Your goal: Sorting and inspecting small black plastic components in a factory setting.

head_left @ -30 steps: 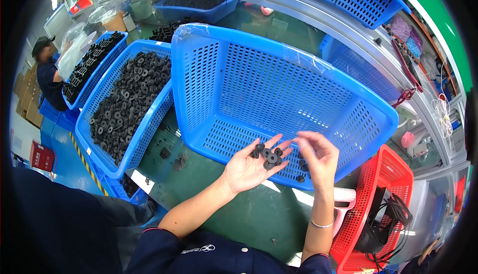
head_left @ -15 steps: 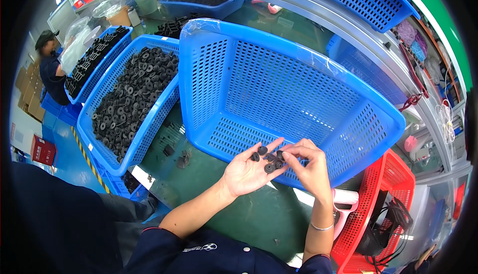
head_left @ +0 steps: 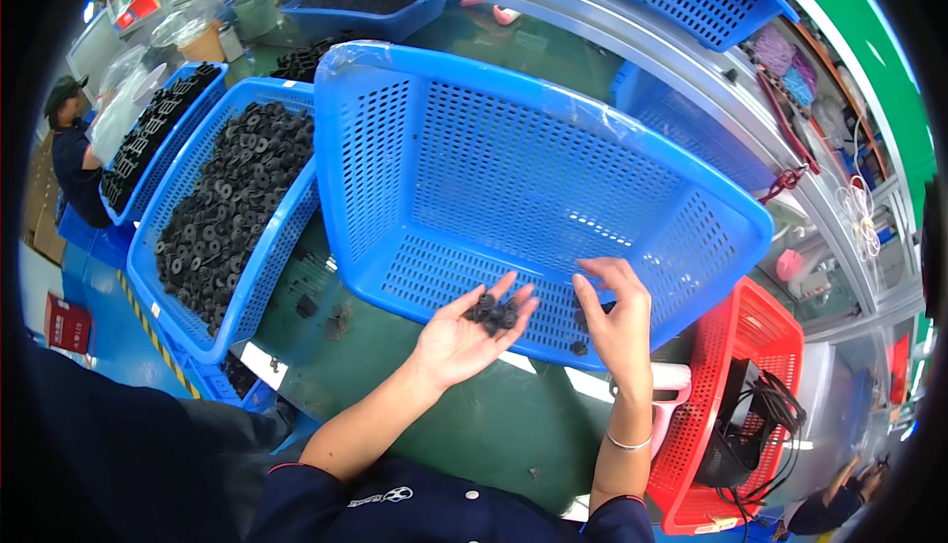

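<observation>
My left hand (head_left: 464,338) lies palm up over the near rim of a big tilted blue perforated basket (head_left: 553,178). Several small black round parts (head_left: 492,312) rest on its fingers. My right hand (head_left: 617,318) hovers just to the right of them, fingers spread and curled, with nothing clearly held. A loose black part (head_left: 579,348) lies on the basket's floor below that hand.
A blue basket (head_left: 188,276) heaped with black round parts (head_left: 232,207) stands at the left, another behind it (head_left: 148,143). A red basket (head_left: 736,395) with black cables sits at the right. A few black parts lie on the green table (head_left: 415,415). Another person (head_left: 74,163) works at the far left.
My right hand has drawn back to the right from the parts on my left palm, where its fingers were touching them half a second ago. The left hand has stayed nearly still.
</observation>
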Demonstrator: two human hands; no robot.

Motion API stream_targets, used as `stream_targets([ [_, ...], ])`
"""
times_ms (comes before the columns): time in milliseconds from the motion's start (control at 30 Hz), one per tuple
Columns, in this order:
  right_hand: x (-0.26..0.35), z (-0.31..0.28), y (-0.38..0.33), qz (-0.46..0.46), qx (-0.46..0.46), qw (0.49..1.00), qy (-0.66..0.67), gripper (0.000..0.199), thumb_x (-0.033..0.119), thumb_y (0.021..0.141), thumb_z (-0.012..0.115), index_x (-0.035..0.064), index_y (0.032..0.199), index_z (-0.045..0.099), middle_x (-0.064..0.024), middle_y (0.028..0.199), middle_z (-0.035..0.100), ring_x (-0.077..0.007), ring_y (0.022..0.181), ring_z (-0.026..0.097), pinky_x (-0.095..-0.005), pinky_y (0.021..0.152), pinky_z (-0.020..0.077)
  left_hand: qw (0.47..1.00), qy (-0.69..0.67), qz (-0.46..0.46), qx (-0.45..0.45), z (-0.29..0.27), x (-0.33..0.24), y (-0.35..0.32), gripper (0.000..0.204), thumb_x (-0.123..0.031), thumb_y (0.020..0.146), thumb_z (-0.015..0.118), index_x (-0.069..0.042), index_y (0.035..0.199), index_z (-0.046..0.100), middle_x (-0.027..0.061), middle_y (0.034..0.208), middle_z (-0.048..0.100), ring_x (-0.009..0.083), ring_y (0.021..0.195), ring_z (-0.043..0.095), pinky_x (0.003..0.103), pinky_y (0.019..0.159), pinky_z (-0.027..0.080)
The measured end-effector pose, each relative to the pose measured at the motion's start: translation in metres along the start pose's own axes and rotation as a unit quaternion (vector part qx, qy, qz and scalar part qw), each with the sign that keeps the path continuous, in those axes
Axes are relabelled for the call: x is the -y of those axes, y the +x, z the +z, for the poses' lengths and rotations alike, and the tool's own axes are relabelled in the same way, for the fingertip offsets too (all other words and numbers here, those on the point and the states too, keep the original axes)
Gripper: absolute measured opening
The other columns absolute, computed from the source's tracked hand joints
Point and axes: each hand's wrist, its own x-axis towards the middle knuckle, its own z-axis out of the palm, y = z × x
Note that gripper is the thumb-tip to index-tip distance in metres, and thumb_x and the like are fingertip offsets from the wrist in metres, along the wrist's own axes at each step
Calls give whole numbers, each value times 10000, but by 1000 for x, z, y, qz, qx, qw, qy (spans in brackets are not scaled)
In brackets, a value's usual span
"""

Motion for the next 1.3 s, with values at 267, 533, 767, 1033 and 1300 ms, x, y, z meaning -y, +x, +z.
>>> stream_targets([
  [267,-34,23,-55,0,57,937,-345,801,422,731,715,-76,1273,400,-298,1262,416,-427,1156,446,-444,971,400,999,28,5,-42,-8,-2,3,316,-202,958,463,-71,1242,505,149,1238,490,265,1074,496,388,902,430],
  [533,-56,42,-40,0,19,944,-330,339,222,798,650,-46,993,578,-191,991,546,-312,907,510,-407,816,395,999,38,11,-35,-12,-5,2,318,-220,969,437,-74,1242,510,141,1226,502,261,1006,512,370,847,437],
  [767,-50,41,-38,-57,-44,927,-368,211,187,795,643,-7,826,568,-168,922,519,-317,882,493,-416,768,382,998,44,23,-32,-14,-4,3,316,-224,969,436,-76,1237,513,139,1213,511,260,987,518,363,834,435],
  [1033,-51,44,-51,3,-20,947,-320,289,181,791,644,-46,957,576,-190,1007,507,-339,906,484,-442,802,399,998,37,31,-26,-16,-2,2,313,-219,964,449,-74,1233,516,132,1196,522,251,960,521,352,818,435],
  [1300,-51,48,-52,21,-31,947,-318,318,179,796,647,-41,1008,558,-232,1090,484,-387,981,496,-455,840,413,999,38,31,-19,-16,-2,3,304,-217,961,460,-65,1215,530,133,1178,535,248,946,525,351,816,435],
])
